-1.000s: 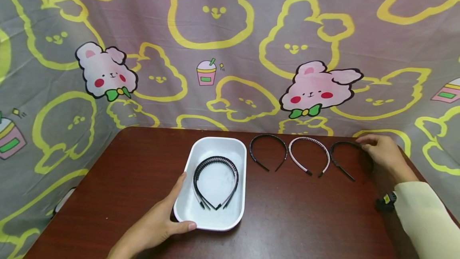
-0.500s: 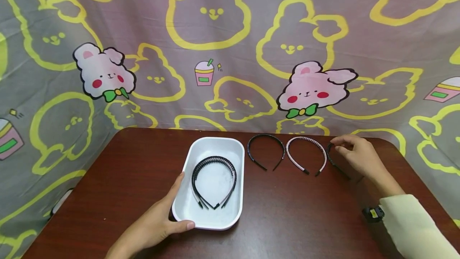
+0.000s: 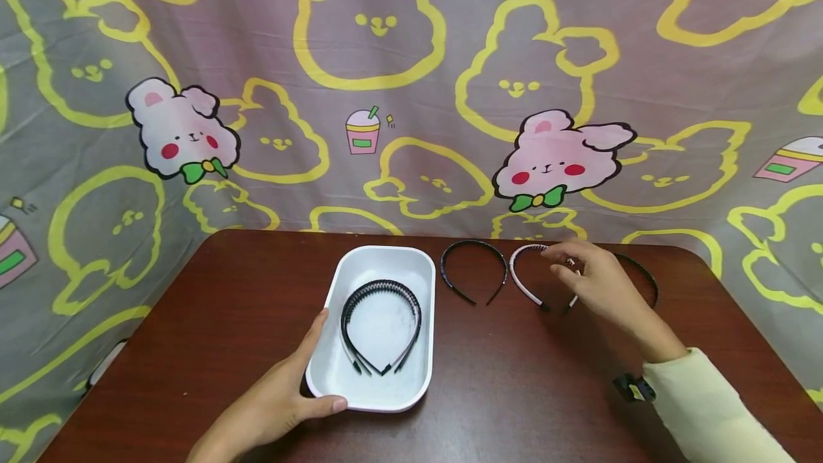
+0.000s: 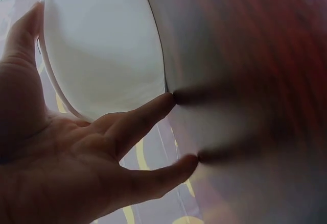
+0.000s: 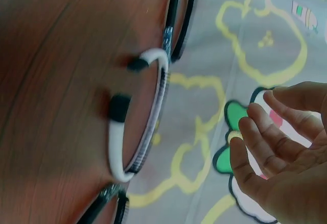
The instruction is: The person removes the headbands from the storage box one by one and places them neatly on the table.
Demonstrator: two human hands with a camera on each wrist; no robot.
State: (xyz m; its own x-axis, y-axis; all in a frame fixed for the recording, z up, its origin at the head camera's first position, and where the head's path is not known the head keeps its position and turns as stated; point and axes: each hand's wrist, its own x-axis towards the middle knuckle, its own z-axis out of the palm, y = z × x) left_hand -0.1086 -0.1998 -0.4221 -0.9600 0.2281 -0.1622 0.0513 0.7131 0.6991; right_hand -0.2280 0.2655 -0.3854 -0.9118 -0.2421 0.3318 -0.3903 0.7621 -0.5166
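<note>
A white oblong tray [image 3: 429,349] lies on the table to the left of centre, with several black and pale hair bands [image 3: 381,287] nested inside. My left hand [image 3: 273,395] braces its near left corner, thumb at the near rim and fingers spread along the side; the left wrist view shows those fingers straight, with tips at the tabletop. Over a pale pink hair band [image 3: 522,284] hovers my right hand [image 3: 607,288], its fingers loosely bent and holding nothing. Left of that band lies a dark hair band [image 3: 447,263]; another dark hair band [image 3: 649,277] is partly hidden behind the right hand.
The brown wooden table [image 3: 501,384] reaches back to a grey curtain [image 3: 424,106] printed with yellow outlines and rabbit faces. The three loose hair bands form a row along the table's back edge, right of the tray.
My right hand has moved left along the row, from the rightmost dark hair band to the pale pink one. The left hand has stayed at the tray, and the hair bands keep their places.
</note>
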